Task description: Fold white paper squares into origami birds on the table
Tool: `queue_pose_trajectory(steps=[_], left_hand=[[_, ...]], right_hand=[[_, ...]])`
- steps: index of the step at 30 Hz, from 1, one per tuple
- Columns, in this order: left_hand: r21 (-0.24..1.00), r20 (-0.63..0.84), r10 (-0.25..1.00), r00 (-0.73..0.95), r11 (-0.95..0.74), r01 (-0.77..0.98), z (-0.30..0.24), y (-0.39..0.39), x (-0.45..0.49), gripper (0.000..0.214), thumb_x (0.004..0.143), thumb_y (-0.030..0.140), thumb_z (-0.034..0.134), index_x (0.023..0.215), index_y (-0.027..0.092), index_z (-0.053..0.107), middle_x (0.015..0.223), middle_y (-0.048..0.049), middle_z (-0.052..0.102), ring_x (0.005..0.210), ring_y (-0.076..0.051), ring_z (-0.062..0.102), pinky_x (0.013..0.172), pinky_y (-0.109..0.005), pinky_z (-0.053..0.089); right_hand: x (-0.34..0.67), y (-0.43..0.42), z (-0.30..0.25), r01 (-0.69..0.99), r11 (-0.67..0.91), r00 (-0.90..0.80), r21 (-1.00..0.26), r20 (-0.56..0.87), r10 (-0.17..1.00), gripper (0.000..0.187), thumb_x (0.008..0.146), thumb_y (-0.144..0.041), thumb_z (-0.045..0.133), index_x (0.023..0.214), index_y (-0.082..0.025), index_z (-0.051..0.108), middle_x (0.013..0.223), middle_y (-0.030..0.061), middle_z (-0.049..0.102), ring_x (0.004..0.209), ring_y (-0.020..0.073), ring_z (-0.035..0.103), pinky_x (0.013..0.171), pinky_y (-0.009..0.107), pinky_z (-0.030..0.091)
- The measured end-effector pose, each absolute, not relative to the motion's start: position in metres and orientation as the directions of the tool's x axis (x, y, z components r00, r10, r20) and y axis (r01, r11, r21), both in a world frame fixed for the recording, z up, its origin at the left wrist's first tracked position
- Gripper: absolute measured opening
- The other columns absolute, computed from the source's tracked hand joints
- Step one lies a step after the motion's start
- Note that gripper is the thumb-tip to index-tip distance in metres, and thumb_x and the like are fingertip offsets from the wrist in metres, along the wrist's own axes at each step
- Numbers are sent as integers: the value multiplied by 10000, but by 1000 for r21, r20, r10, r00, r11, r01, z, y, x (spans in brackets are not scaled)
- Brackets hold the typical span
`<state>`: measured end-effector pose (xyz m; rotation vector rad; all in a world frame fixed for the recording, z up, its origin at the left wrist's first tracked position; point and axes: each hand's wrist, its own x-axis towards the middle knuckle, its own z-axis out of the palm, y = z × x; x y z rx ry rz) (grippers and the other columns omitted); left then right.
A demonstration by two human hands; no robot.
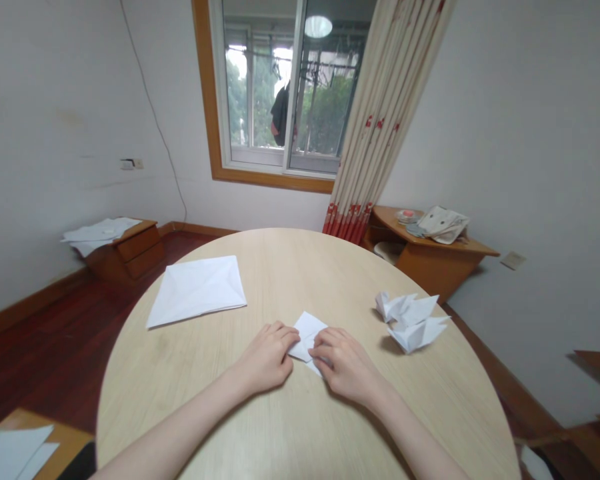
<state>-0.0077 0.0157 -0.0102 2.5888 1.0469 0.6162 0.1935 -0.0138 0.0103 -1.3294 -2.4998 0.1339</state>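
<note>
A small folded piece of white paper (307, 331) lies on the round wooden table (280, 267) between my two hands. My left hand (269, 355) is closed at its left edge, with the fingertips curled onto the paper. On the right side my right hand (344, 363) pinches the paper's lower right part, its fingers bent and partly hiding it. A pointed flap shows below, between the hands. Further right on the table stand folded white paper figures (414, 321) with pointed tips.
A stack of white paper sheets (200, 288) lies at the table's left. Behind on the right, a wooden corner desk (437, 263) bears a cloth bag (445, 225). At the far left, a small drawer cabinet (139, 248) has papers on it. A curtain (375, 120) hangs beside the window.
</note>
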Motion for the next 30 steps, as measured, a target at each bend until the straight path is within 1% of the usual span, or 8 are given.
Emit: queue_pose_trajectory(steps=[3,6,9,15,19,22,25,30], left_hand=[[439,296,717,632,-689,577,-10,14,-7,410,696,96,573,1100,159,599,1161,-79,638,1067,-258,525,951,-391,420],[465,307,721,622,-683,563,-10,14,-6,353,735,209,662,1082,168,606,1144,-80,642,1057,-264,533,951,-402,428],[485,315,722,616,-680,549,-11,16,-6,298,780,264,680,1059,182,613,1129,-76,645,1054,-259,539,944,-405,434],[551,324,732,599,-661,510,-13,18,-6,183,853,242,626,1030,191,628,1078,-61,658,1037,-225,552,941,-374,438],[565,326,724,608,-665,488,-13,17,-6,144,877,233,590,1007,193,635,1053,-53,668,1027,-214,553,933,-355,434],[562,309,726,615,-661,498,-11,16,-5,150,885,201,555,1013,191,633,1057,-54,670,1023,-215,548,919,-354,422],[518,285,747,601,-648,559,-10,15,-4,158,887,175,529,1005,199,632,1057,-41,678,1021,-219,543,914,-381,380],[495,273,777,568,-619,609,-10,14,-2,152,879,162,539,992,215,625,1059,-13,682,1030,-212,541,915,-394,322]], right_hand=[[194,-13,10,794,560,-520,-236,215,827,114,803,-140,629,854,-197,714,897,54,645,917,212,567,840,352,419],[195,-10,6,786,568,-525,-244,224,821,102,813,-129,629,845,-191,704,901,57,649,907,209,575,821,342,427],[196,-8,1,766,584,-529,-268,251,810,114,842,-120,598,830,-186,689,886,58,651,888,200,580,806,328,435],[195,-7,2,747,579,-513,-327,271,814,138,896,-158,556,796,-177,650,858,54,644,853,192,574,783,318,442],[191,-9,3,739,573,-510,-355,261,819,142,901,-136,530,807,-174,629,872,52,634,859,190,564,790,319,442],[187,-11,0,747,571,-505,-341,267,821,123,893,-113,511,840,-169,607,894,56,620,873,196,545,809,332,436],[185,-11,-1,771,557,-488,-308,276,828,122,889,-117,493,846,-176,590,919,59,599,890,201,520,810,340,432],[183,-13,0,819,503,-437,-277,267,859,84,874,-128,512,849,-185,568,945,59,574,915,211,501,827,354,418]])
